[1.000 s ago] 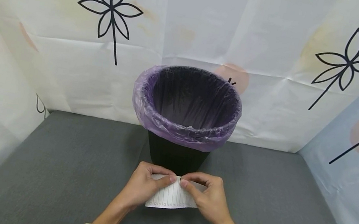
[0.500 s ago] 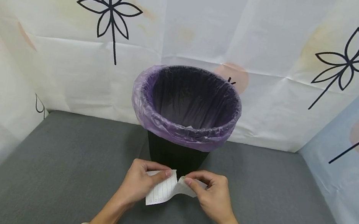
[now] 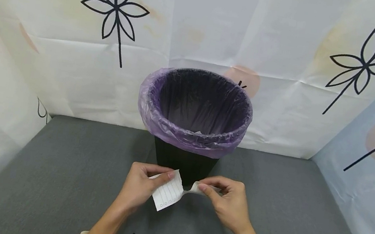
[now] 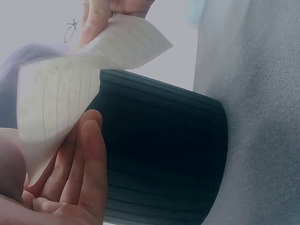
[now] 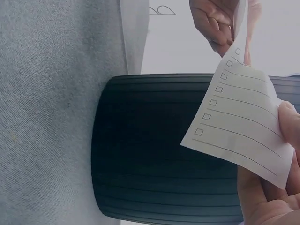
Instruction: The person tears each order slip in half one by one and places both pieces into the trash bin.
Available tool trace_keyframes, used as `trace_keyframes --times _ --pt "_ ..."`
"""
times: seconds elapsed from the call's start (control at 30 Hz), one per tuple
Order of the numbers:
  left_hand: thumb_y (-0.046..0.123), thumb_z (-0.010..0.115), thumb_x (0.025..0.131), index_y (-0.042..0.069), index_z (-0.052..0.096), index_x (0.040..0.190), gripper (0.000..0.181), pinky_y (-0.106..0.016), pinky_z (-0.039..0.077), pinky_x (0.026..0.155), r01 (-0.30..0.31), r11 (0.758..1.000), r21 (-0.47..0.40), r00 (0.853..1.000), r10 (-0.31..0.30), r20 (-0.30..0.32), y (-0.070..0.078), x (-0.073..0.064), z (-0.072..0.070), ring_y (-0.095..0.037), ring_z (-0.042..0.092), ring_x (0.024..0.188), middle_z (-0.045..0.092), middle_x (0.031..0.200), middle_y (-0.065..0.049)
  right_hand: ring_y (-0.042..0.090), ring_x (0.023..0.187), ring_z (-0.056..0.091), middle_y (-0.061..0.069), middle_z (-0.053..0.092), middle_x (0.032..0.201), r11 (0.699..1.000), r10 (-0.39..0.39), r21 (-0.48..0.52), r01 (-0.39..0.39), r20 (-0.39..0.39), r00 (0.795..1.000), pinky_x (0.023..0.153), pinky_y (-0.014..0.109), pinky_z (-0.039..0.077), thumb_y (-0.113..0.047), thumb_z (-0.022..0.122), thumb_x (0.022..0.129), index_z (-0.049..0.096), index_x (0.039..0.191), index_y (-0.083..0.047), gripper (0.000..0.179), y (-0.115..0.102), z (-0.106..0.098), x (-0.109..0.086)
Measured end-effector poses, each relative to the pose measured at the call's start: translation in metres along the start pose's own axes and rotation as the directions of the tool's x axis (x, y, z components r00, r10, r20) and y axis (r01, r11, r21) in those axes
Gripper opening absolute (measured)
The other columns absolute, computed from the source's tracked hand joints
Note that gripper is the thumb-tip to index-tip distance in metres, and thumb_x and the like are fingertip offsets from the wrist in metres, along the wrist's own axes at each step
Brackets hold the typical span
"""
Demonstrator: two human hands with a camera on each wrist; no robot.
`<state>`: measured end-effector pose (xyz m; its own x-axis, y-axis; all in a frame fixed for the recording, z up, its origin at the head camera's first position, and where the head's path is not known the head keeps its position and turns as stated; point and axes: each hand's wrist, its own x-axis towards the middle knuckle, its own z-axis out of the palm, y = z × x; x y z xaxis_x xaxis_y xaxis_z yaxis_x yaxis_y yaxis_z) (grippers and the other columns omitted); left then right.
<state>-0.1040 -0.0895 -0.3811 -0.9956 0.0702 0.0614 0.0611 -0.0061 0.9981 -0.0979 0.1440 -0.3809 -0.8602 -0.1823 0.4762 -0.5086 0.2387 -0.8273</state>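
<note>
A lined white checklist sheet [image 3: 167, 193] with small checkboxes along one edge is held between both hands, in front of the bin. It is torn part way down the middle from its far edge, its halves still joined near the checkbox edge. My left hand [image 3: 141, 185] pinches the left half between thumb and fingers. The right hand [image 3: 229, 200] pinches the other half, which is twisted and turned away. In the right wrist view the checkboxes on the sheet [image 5: 239, 108] show plainly, while in the left wrist view the torn edge lies beside my left fingers [image 4: 91, 140].
A black bin [image 3: 185, 159] stands just beyond the hands, lined with a purple bag [image 3: 183, 142] folded over its rim. A small white scrap shows inside near the front rim. Grey cloth [image 3: 83, 182] covers the surface, with patterned white sheets [image 3: 204, 26] behind.
The sheet was whole but for a small nick at its far edge; the tear has run down its middle. Both hands have moved apart, and the right half has twisted.
</note>
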Motion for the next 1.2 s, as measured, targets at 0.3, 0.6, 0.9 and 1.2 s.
trace_keyframes --times 0.3,0.6,0.9,1.2 --pt "0.003 0.079 0.087 -0.004 0.079 0.096 0.011 -0.024 0.052 0.053 -0.019 1.000 -0.009 0.998 0.019 -0.062 0.005 0.002 -0.006 -0.016 0.067 0.059 0.075 0.083 -0.017 0.012 0.070 0.071 0.002 0.076 0.081 0.999 -0.044 -0.007 0.044 -0.015 0.999 0.065 0.028 0.057 0.003 0.079 0.084 0.079 0.087 -0.005 0.008 -0.003 -0.006 0.002" --pt "0.005 0.080 0.087 -0.003 0.080 0.097 0.013 -0.025 0.053 0.055 -0.007 1.000 -0.007 0.994 0.006 -0.105 0.010 0.002 -0.014 -0.016 0.067 0.063 0.076 0.090 -0.015 0.013 0.065 0.068 0.003 0.076 0.081 0.999 -0.049 0.002 0.049 -0.034 0.998 0.054 0.024 0.052 0.008 0.078 0.083 0.079 0.086 -0.006 0.014 -0.005 -0.012 0.003" --pt "0.006 0.081 0.086 0.000 0.081 0.096 0.011 -0.027 0.054 0.057 -0.016 1.000 0.011 0.994 0.017 -0.112 0.020 0.000 -0.020 -0.018 0.068 0.067 0.077 0.090 -0.013 0.016 0.066 0.070 0.006 0.076 0.082 0.997 -0.071 0.032 0.072 -0.043 0.997 0.055 0.024 0.053 0.013 0.076 0.082 0.078 0.087 -0.004 0.017 -0.010 -0.016 0.003" --pt "0.010 0.082 0.087 -0.001 0.080 0.099 0.017 -0.029 0.055 0.062 -0.051 0.998 0.027 0.994 0.053 -0.095 0.039 -0.010 -0.025 -0.022 0.071 0.075 0.077 0.094 -0.013 0.014 0.071 0.070 0.009 0.076 0.084 0.987 -0.111 0.110 0.119 -0.076 0.991 0.058 0.022 0.054 0.017 0.074 0.082 0.077 0.090 0.002 0.017 -0.023 -0.026 0.004"
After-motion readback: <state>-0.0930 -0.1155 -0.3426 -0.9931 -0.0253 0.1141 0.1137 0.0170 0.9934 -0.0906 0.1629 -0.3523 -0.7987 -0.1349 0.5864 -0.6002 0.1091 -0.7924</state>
